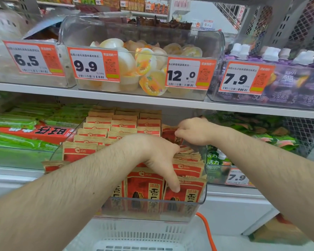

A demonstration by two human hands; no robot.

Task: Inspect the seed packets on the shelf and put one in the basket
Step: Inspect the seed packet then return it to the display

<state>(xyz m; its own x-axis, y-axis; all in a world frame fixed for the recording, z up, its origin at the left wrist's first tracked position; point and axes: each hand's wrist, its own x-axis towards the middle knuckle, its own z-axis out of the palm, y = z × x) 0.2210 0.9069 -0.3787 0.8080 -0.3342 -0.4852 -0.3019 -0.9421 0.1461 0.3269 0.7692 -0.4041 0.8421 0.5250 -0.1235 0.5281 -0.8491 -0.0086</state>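
Shelving (152, 98) spans above both hands; white basket (145, 236) sits below them. Seed packets (145, 187) fill the clear bin (201, 200) beneath. Left hand (159, 156) spreads fingers among front packets; right hand (194, 131) pinches a rear packet (169, 133).

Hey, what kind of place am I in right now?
Most likely a snack aisle in a grocery or convenience store. Orange price tags such as 9.9 front clear bins of jelly cups, red seed packets fill the lower shelf, and a white shopping basket sits below.

White metal upper shelf (116, 96) carries clear plastic bins (152, 33) at 12 o'clock; lower white shelf (230, 190) holds clear plastic tray (201, 201) of red-and-tan paper seed packets (145, 187).
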